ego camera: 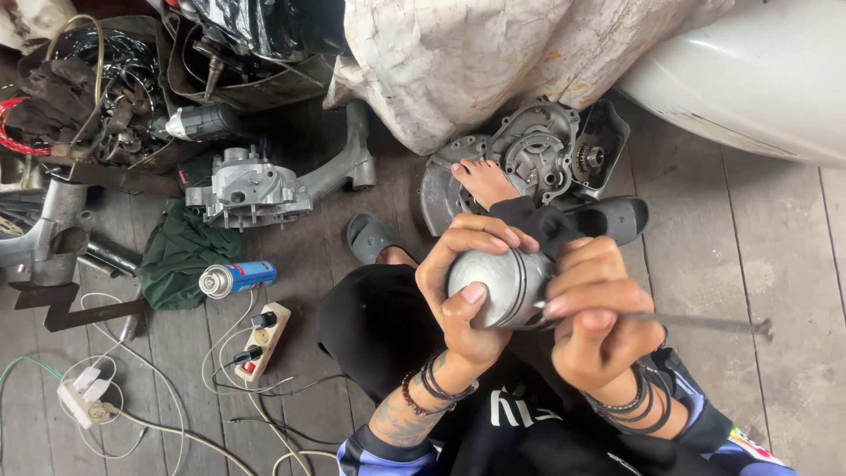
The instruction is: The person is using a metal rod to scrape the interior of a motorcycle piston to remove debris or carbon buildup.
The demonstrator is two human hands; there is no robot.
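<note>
**Piston held over the lap, thin tool at its side**

The left hand wraps a silver piston from the left, fingers curled over its top and the thumb pressed on its near face, gripping it firmly. The right hand is closed around a thin metal rod, which runs out to the right; its inner end lies against the piston's ringed side. Both hands hover above the person's black-clad lap, over the wooden floor.

Past the hands, a bare foot rests on a grey engine casing near the floor's far edge. Left of the lap lie a spray can, a power strip, a green cloth and another engine part.
</note>
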